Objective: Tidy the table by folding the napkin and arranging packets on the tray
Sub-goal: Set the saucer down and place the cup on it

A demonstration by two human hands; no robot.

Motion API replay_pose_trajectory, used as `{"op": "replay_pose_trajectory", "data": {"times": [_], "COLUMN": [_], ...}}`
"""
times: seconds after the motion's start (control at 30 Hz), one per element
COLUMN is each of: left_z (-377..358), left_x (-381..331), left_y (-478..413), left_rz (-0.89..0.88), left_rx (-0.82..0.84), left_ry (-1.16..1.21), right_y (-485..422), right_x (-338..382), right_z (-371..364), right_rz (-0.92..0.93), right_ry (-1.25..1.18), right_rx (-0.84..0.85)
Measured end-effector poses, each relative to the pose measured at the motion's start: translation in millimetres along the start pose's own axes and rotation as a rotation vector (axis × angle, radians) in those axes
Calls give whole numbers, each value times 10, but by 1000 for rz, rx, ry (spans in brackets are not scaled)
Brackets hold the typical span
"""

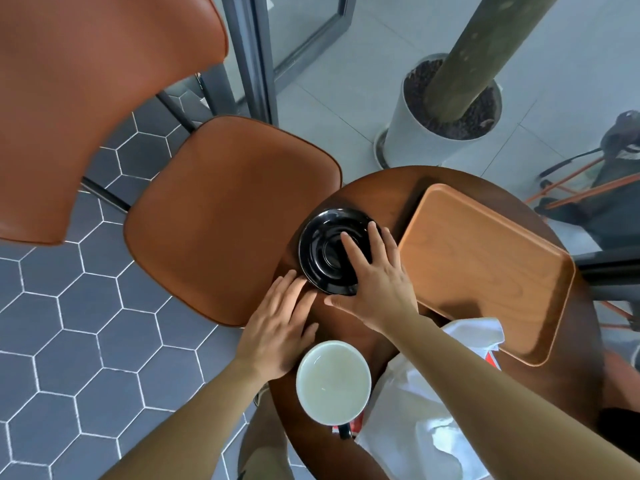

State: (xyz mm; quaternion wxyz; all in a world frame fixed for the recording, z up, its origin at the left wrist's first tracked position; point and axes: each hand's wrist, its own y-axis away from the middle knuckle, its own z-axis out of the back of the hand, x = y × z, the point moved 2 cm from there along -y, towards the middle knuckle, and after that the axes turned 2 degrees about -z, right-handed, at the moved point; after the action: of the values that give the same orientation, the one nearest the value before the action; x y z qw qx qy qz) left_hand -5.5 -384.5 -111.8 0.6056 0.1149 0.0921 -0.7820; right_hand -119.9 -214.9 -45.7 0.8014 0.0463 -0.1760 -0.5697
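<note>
My right hand (375, 282) lies spread on the black saucer (332, 252), fingers flat on its top and thumb at its near edge; it presses the saucer more than it grips it. My left hand (277, 327) is open and flat on the table (374, 188), its fingertips touching the near-left rim of the saucer, and it holds nothing. I judge the task is hardly begun. The tray (485, 268) is bare, with no packet on it. The napkin (433, 410) is not folded; it lies crumpled at the near right of the table, partly under my right forearm, and one corner of it reaches the near edge of the tray. Small red pieces show beside the napkin (491, 360) and under the cup (333, 382); maybe they are the packets, but I cannot tell. The long axis of the tray runs from far-left to near-right. The napkin stretches roughly from me toward the tray.
</note>
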Motion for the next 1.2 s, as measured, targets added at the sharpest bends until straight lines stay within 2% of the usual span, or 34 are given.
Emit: {"op": "replay_pose_trajectory", "data": {"times": [0.33,0.7,0.9,1.03,1.13,1.2], "left_z": [24,30,36,70,98,113], "left_x": [-38,-23,-7,-13,-35,-36], "left_y": [-11,1,8,-14,-18,-18], "left_rz": [-20,-26,-47,-61,-57,-43], "left_rx": [53,34,-2,-52,-62,-52], "left_ry": [-129,-97,-96,-66,-69,-76], "right_y": [-150,-171,-112,152,570,899], "right_x": [6,54,79,99,71,53], "right_z": [28,70,165,317,371,355], "right_rz": [-43,-97,-67,-145,-242,-283], "right_ry": [-20,-72,-112,-254,-436,-507], "right_rx": [-12,22,34,-102,-258,-303]}}
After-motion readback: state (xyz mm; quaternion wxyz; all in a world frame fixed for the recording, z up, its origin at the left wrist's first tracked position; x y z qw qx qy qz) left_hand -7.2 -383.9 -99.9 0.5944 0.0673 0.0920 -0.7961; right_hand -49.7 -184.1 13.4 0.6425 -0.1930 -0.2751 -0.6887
